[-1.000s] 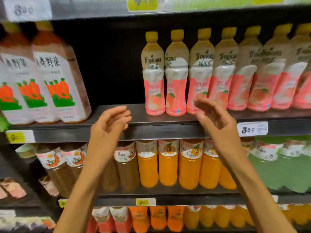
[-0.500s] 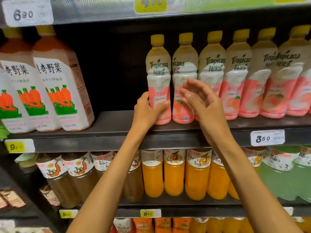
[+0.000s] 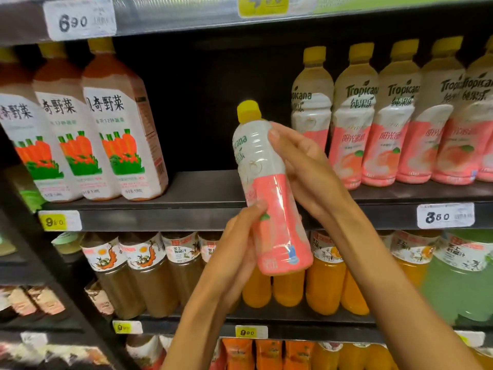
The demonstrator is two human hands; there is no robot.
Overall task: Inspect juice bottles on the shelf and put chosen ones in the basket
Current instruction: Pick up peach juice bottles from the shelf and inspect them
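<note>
I hold a pink-and-white Tropicana juice bottle (image 3: 269, 188) with a yellow cap in front of the shelf, tilted a little to the left. My left hand (image 3: 240, 244) grips its lower pink part from the left and below. My right hand (image 3: 301, 169) wraps round its upper white part from the right, thumb on the label. A row of the same Tropicana bottles (image 3: 373, 116) stands on the black shelf (image 3: 202, 193) behind, to the right. No basket is in view.
Big carrot-juice bottles (image 3: 106, 124) stand at the left of the same shelf. Below are brown drink bottles (image 3: 144, 271), orange juice bottles (image 3: 325, 284) and a green one (image 3: 458, 284). Price tags (image 3: 445, 216) line the shelf edges. A bare gap lies between the carrot bottles and the Tropicana row.
My left hand took the leftmost Tropicana bottle off the shelf and drew it toward me. My right hand closed round its upper part. The camera moved closer.
</note>
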